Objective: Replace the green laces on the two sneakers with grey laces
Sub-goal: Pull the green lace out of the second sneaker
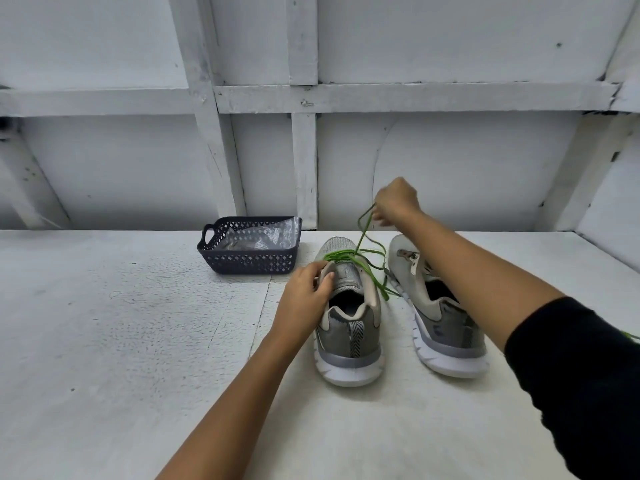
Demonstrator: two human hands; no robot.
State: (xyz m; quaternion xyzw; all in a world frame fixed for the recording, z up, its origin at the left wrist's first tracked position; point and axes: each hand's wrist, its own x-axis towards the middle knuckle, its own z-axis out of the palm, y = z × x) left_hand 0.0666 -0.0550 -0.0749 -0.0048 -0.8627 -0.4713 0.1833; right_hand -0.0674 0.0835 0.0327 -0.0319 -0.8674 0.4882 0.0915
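- Right hand (396, 199): fingertips blurred where the green lace (343, 254) loops up to them.
- Laced sneaker (349, 327): left edge of its opening covered by the left hand (304, 292).
- Second sneaker (448, 325): middle hidden behind the right forearm.
- Stray green strand (631, 336), right edge of the frame: cut off, its near end hidden by the black sleeve (581, 375).
- Basket (242, 263): crumpled clear plastic inside, contents unreadable.
- Both arms: cut off at the lower and right edges of the frame.

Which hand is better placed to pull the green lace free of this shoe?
Right: the right hand pinches the green lace above the shoe; the left hand grips the shoe, steadying it.
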